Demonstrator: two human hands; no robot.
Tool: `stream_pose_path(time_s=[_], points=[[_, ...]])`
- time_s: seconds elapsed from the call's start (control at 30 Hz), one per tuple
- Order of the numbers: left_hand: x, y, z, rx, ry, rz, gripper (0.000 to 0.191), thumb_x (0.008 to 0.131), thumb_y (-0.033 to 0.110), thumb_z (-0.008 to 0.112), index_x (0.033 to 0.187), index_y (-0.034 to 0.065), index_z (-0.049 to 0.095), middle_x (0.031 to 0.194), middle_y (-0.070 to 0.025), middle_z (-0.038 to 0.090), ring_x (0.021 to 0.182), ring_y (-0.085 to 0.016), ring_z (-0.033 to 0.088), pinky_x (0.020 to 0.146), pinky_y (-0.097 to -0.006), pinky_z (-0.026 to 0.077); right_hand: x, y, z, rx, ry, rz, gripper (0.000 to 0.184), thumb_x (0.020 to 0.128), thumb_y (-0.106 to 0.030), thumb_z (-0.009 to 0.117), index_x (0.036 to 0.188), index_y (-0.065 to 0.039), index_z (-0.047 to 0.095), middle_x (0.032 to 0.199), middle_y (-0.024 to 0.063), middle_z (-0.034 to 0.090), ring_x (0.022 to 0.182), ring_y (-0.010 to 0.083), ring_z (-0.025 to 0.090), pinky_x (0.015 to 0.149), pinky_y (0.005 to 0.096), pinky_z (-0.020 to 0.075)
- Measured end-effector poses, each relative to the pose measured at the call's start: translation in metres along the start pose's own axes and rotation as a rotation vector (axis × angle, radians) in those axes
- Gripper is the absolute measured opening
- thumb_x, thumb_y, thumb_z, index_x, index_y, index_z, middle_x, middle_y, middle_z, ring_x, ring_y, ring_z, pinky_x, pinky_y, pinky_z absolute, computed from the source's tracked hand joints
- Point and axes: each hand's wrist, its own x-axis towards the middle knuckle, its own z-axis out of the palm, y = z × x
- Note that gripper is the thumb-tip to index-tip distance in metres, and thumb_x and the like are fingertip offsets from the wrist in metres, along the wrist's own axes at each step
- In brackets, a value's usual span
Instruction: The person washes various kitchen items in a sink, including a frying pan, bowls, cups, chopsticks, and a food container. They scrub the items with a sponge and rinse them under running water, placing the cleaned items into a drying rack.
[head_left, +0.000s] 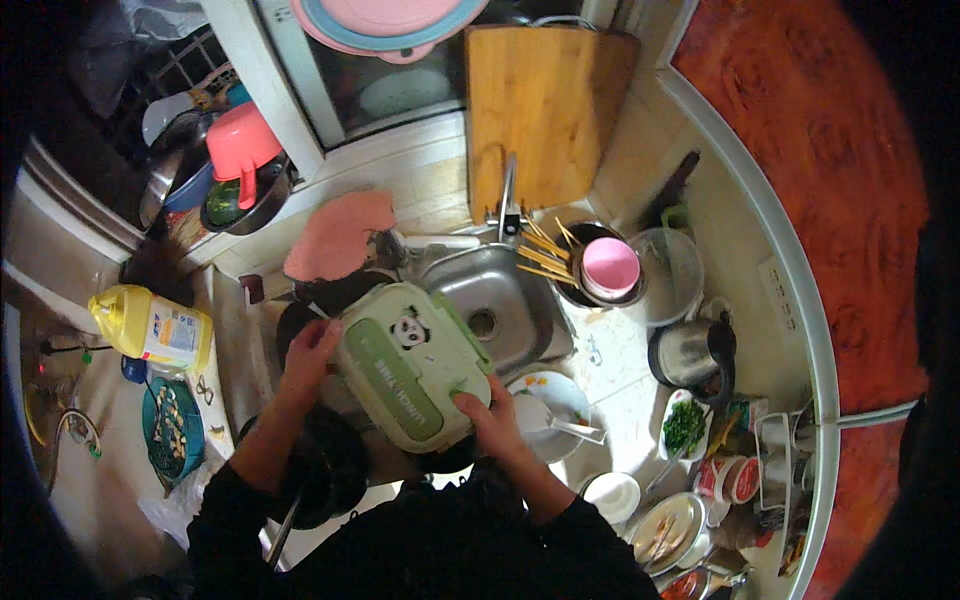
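A green plastic lunch box (414, 367) with a panda picture on its lid is held between both hands, in front of my body. At its left edge is my left hand (311, 356), fingers bent against the side. My right hand (491, 420) grips the lower right corner, thumb on top of the lid. The box covers part of the counter left of the stainless steel sink (491, 300). Below my left forearm lies a dark pan (322, 472), partly hidden by the arm.
A faucet (510, 187) stands behind the sink, before a wooden cutting board (547, 112). To the right are chopsticks (544, 255), a pink bowl (610, 267), an electric kettle (690, 356) and a plate of chopped greens (684, 424). A yellow jug (154, 326) stands at left.
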Motion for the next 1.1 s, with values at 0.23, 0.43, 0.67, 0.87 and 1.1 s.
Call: stream_pose_path(time_s=[0.23,0.43,0.67,0.87,1.1], points=[[0.012,0.025,0.005,0.229,-0.350,-0.045,0.062,0.077,0.038,0.078,0.119,-0.0024,0.057,0.108,-0.0107,0.062,0.096,-0.019,0.059,0.081,-0.0314,0.049,0.000,0.001,-0.020,-0.047,-0.126,0.122,0.051,0.086,-0.021,0.066,0.129,-0.001,0.050,0.114,0.0077,0.061,0.103,0.0156,0.054,0.092,0.0310,0.0433],[-0.017,0.055,0.027,0.365,-0.125,0.158,0.043,0.077,0.034,0.077,0.101,0.0019,0.060,0.093,-0.0033,0.061,0.089,-0.015,0.058,0.077,-0.0297,0.048,-0.001,0.016,-0.024,-0.036,-0.107,0.142,0.053,0.085,-0.022,0.066,0.132,-0.003,0.049,0.116,0.0060,0.061,0.105,0.0154,0.053,0.093,0.0308,0.0425],[-0.013,0.015,-0.017,-0.699,-0.658,0.032,0.039,0.097,0.035,0.046,0.117,0.0036,0.058,0.145,-0.0095,0.040,0.128,-0.023,0.043,0.105,-0.0376,0.035,0.003,0.010,-0.034,0.048,-0.227,0.185,0.061,0.081,-0.018,0.064,0.136,-0.001,0.043,0.122,0.0092,0.057,0.111,0.0188,0.053,0.095,0.0331,0.0422],[-0.020,0.006,-0.026,-0.653,-0.582,-0.010,0.054,0.095,0.036,0.053,0.141,0.0096,0.041,0.145,-0.0066,0.040,0.130,-0.023,0.041,0.108,-0.0412,0.034,0.022,0.025,-0.022,0.130,-0.196,0.300,0.068,0.083,-0.028,0.067,0.140,-0.002,0.041,0.126,0.0096,0.056,0.114,0.0193,0.050,0.098,0.0331,0.0396],[-0.014,-0.035,-0.065,-0.588,-0.515,-0.411,0.049,0.092,0.037,0.060,0.132,0.0114,0.049,0.128,-0.0060,0.057,0.112,-0.021,0.057,0.093,-0.0401,0.048,0.049,0.013,-0.007,-0.041,-0.243,0.260,0.070,0.084,-0.032,0.068,0.141,-0.002,0.039,0.130,0.0118,0.053,0.117,0.0210,0.049,0.100,0.0337,0.0386]])
